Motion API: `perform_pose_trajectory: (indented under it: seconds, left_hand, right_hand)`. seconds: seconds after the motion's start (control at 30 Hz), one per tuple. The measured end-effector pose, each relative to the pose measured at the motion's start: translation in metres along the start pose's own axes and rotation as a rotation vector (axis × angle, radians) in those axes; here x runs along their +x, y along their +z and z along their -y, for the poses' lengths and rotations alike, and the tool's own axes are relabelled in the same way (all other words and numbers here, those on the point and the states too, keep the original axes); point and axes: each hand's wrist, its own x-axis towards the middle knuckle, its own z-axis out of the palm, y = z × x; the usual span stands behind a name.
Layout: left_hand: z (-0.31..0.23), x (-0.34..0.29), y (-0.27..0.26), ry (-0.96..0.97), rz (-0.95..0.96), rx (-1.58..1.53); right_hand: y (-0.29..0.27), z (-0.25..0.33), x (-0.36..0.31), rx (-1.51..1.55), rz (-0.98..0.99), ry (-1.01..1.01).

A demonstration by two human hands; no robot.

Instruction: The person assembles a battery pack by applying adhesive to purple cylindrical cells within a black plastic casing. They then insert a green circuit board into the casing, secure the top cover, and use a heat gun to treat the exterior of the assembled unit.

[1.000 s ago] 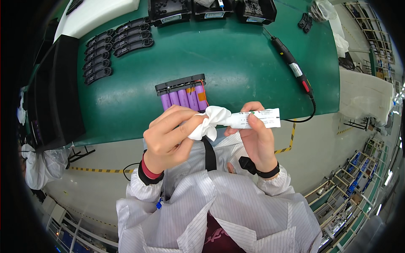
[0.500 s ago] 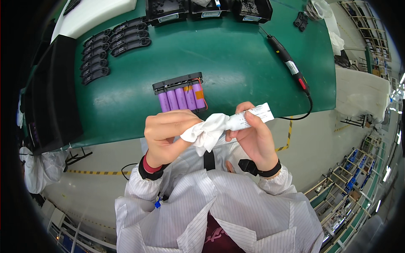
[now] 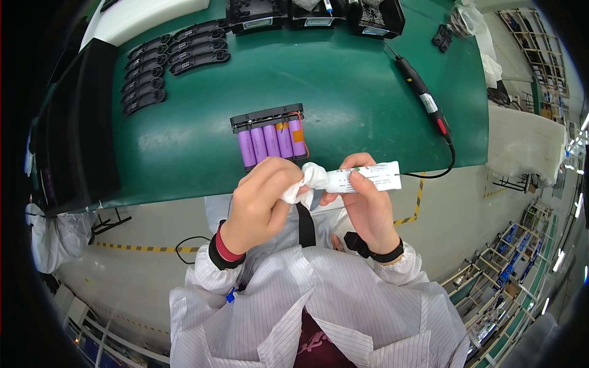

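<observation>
i hold a white tube in my right hand, thumb laid across its printed face and fingers bent around behind it, so it lies nearly level with its flat end pointing right. my left hand pinches a crumpled white cloth between thumb and fingers, and the cloth bunches around the left end of the tube, hiding that end from me. the tube sits in front of my chest, over the near edge of the green table. just beyond my left hand a battery pack rests on the table, a row of purple cells under a black frame, with an orange patch and a red wire toward its right side; my knuckles overlap its lower edge from up here, and i cannot tell whether they touch it. further off to the left, curved black shells lie in two columns. black bins stand along the far side, and to the right a slim black tool with a red section lies slantwise, its cord curling over the table's near edge.
</observation>
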Motion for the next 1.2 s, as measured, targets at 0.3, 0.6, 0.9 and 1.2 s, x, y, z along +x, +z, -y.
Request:
perform_pose_trajectory:
  seconds: [0.3, 0.6, 0.9, 1.2]
  left_hand:
    - [0.010, 0.016, -0.021, -0.644, -0.077, -0.605]
    - [0.083, 0.107, -0.044, -0.680, -0.161, -0.077]
    - [0.074, 0.046, -0.064, -0.529, -0.177, 0.155]
    - [0.065, -0.030, -0.029, -0.338, -0.173, 0.229]
  right_hand:
    - [-0.011, -0.006, 0.000, -0.028, -0.019, -0.221]
    - [-0.029, 0.013, 0.011, -0.095, -0.180, -0.362]
    - [-0.028, 0.011, 0.025, -0.130, -0.204, -0.244]
    - [-0.001, -0.011, 0.050, -0.479, -0.251, -0.149]
